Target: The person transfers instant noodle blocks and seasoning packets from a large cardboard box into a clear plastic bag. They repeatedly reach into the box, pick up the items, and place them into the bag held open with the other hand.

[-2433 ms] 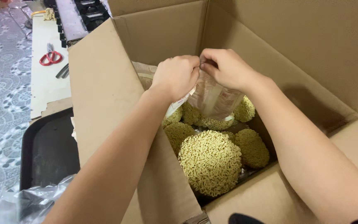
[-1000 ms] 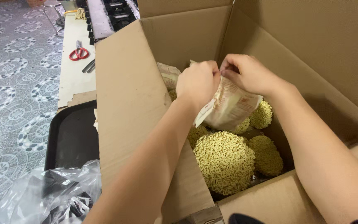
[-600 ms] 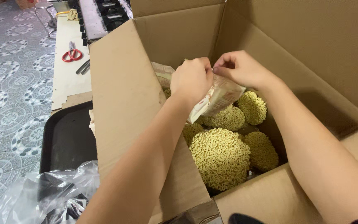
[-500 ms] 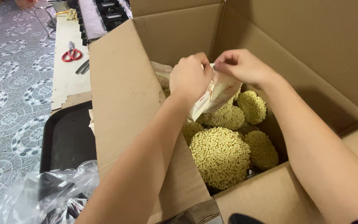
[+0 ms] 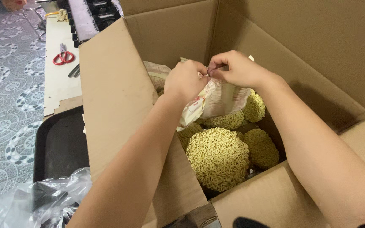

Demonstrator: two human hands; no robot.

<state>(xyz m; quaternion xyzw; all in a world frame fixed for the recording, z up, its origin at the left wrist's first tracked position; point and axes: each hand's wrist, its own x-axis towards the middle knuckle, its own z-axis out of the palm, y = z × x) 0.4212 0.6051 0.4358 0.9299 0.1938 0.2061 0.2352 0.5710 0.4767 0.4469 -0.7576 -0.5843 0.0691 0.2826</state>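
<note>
Left hand (image 5: 187,80) is curled over the top edge of a noodle packet (image 5: 218,99), fingers bent and pressed together, pinching the wrapper near its upper seam. Right hand (image 5: 235,67) meets it from the other side, thumb and forefinger closed on the same seam, so the two sets of fingertips touch or nearly touch above the packet. Both forearms reach in from the near edge, left from the lower left and right from the lower right, converging over the open cardboard box (image 5: 119,97).

Packet position: inside the box opening, hanging just below both hands, its pale printed film slanting down toward the left wrist. Directly beneath the hands lie round blocks of dry yellow noodles (image 5: 218,158); the largest sits below the left wrist, smaller ones below and just beyond the right hand.

Changes from the earlier frames: 2.4 s ago the hands were already joined at the packet top, with the packet standing more upright and lower among the noodle blocks. Since then the packet has been raised slightly and tilted, its lower end swinging toward the left hand. The grip points have stayed close together throughout. The camera view has shifted a little, showing more of the floor.

Beyond the box wall beside the left forearm: a black tray (image 5: 60,143), crumpled clear plastic bag (image 5: 43,200) nearer the elbow, and red-handled scissors (image 5: 64,55) on a pale board far beyond the left hand.
</note>
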